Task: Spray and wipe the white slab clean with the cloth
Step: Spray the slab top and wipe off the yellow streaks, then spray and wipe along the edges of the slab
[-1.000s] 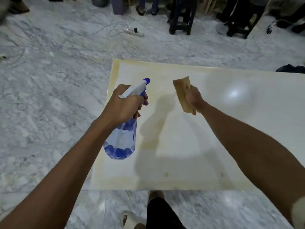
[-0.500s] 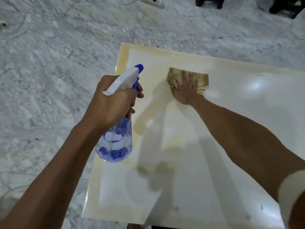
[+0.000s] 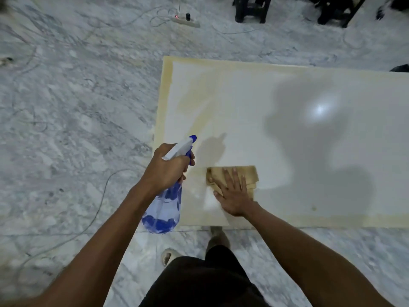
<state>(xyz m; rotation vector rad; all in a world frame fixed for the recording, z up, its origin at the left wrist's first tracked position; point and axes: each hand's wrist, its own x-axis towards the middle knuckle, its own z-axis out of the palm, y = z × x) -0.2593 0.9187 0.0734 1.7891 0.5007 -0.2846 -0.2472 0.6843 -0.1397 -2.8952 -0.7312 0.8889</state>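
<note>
Tan cloth (image 3: 234,178) wiped nearer.

A white slab (image 3: 287,140) with yellowish edges lies flat on the floor; a folded tan cloth (image 3: 250,176) lies flat near its front-left corner.

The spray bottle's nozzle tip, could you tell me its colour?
Blue, seen in the head view.

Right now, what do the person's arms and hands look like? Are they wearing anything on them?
Both arms are bare from the hands up to the picture's edge: no sleeves show. The left hand and the right hand wear no gloves, and I can see no rings, watch or bracelet. Lower down the person wears dark clothing and a pale sandal.
</note>
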